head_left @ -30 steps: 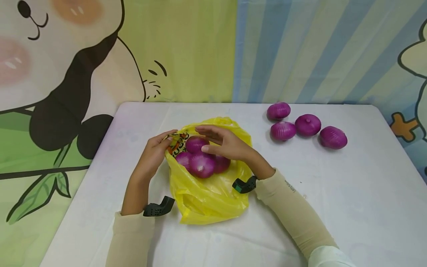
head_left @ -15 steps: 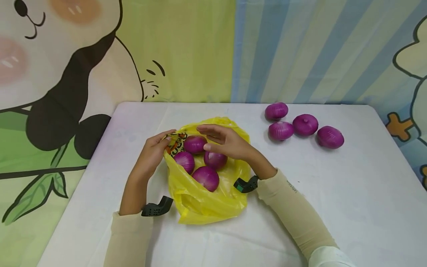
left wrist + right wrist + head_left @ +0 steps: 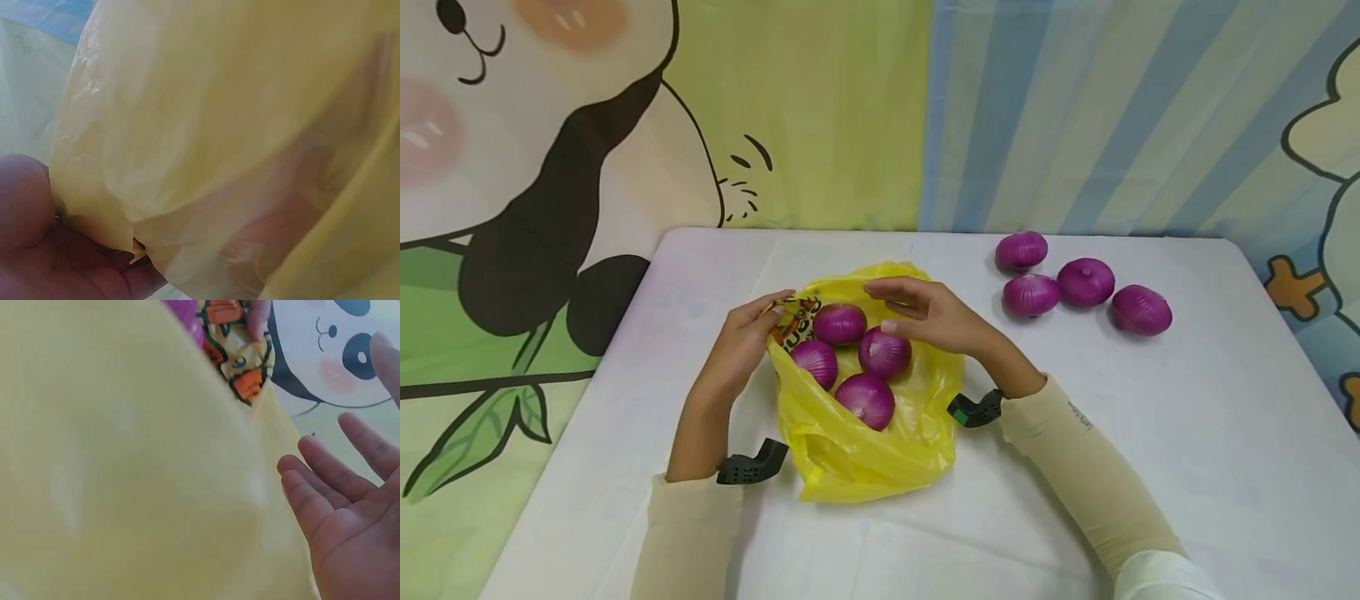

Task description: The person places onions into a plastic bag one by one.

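A yellow plastic bag (image 3: 865, 471) lies on the table with its mouth spread wide. Several purple onions (image 3: 867, 401) rest in it, slightly apart from each other. My left hand (image 3: 741, 346) pinches the bag's printed left edge between thumb and fingers; the left wrist view has the yellow film (image 3: 187, 112) bunched at the thumb (image 3: 22, 200). Over the right side of the bag's mouth is my right hand (image 3: 936, 317), its thumb overlapping one onion in the head view. In the right wrist view, its fingers (image 3: 331, 469) are spread and relaxed, with nothing gripped.
Several more purple onions (image 3: 1086, 282) sit in a loose cluster at the back right of the white table (image 3: 1150, 467). A printed cloth backdrop (image 3: 820, 108) hangs behind the table's far edge.
The onions in the bag, bunched together a second ago, have spread apart, one coming toward the front. My right hand has drawn slightly right. My left hand keeps holding the bag's edge.
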The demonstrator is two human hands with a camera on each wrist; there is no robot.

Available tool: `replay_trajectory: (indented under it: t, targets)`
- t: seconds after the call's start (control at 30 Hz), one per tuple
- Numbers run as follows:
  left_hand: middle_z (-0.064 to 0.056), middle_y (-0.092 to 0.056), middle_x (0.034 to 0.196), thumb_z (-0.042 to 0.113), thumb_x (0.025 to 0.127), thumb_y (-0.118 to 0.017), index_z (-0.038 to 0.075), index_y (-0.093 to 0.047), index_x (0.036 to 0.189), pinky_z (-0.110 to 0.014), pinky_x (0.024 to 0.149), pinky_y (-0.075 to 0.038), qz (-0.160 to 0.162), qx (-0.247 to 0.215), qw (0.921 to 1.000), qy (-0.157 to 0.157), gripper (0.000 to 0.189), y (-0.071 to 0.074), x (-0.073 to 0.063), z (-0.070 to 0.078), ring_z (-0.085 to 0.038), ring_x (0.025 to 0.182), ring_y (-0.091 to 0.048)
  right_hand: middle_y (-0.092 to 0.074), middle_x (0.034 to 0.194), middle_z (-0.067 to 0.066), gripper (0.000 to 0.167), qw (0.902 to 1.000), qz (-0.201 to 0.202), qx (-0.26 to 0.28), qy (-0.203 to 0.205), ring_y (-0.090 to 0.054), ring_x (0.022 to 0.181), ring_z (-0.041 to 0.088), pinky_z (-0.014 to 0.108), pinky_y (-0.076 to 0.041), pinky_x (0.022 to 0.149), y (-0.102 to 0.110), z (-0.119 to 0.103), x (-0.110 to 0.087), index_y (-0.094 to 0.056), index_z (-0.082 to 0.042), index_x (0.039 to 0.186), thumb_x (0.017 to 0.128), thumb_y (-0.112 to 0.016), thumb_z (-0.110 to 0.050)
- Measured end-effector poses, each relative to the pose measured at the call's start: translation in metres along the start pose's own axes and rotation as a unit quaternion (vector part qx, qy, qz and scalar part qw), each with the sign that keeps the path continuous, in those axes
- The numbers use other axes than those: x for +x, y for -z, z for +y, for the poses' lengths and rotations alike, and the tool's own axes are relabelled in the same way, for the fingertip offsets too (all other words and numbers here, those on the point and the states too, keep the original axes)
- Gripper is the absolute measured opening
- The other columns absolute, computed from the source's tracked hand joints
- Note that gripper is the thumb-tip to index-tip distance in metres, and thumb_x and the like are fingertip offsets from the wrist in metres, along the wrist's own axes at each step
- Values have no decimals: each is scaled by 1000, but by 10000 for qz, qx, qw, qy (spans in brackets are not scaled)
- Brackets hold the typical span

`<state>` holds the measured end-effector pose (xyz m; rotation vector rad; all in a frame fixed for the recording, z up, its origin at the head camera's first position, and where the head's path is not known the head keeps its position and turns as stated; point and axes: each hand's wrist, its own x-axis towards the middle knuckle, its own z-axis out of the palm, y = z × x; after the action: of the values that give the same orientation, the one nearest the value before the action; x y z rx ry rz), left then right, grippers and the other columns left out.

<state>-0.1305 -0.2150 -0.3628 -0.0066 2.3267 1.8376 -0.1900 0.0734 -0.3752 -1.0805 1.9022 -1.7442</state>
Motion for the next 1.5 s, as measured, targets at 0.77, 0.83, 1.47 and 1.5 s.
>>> replay_trajectory:
  t: [0.77, 0.83, 1.47, 1.5]
  targets:
    - [-16, -50, 138, 21, 106, -36, 3, -44, 145, -40, 110, -32, 32, 5, 10000, 49, 44, -1, -1, -2, -25, 127, -44, -45, 140, 25, 47, 9969, 745, -229, -141, -44, 131, 31, 33, -37, 105, 58, -4, -52, -45, 9, 138, 96, -60, -3]
    - [-15, -50, 137, 22, 106, -36, 3, -45, 145, -40, 110, -32, 58, 39, 10000, 45, 44, -1, -1, -1, -25, 127, -44, -45, 140, 26, 47, 9962, 814, -286, -108, -45, 131, 31, 33, -37, 105, 64, -5, -57, -45, 9, 138, 96, -60, -3]
    - [-16, -52, 136, 21, 106, -36, 4, -46, 144, -40, 109, -32, 44, -46, 9999, 87, 43, 0, 0, -2, -26, 125, -46, -49, 138, 20, 47, 9726, 2071, -893, -568, -48, 128, 21, 19, -42, 97, 119, -6, -108, -47, 2, 140, 94, -60, 0]
    - [-16, -52, 136, 21, 106, -36, 4, -46, 144, -40, 110, -32, 47, -43, 9999, 89, 43, 0, 0, -2, -26, 126, -46, -49, 138, 21, 47, 9718, 2135, -859, -522, -48, 128, 20, 19, -41, 98, 122, -6, -111, -47, 3, 140, 95, -60, 1]
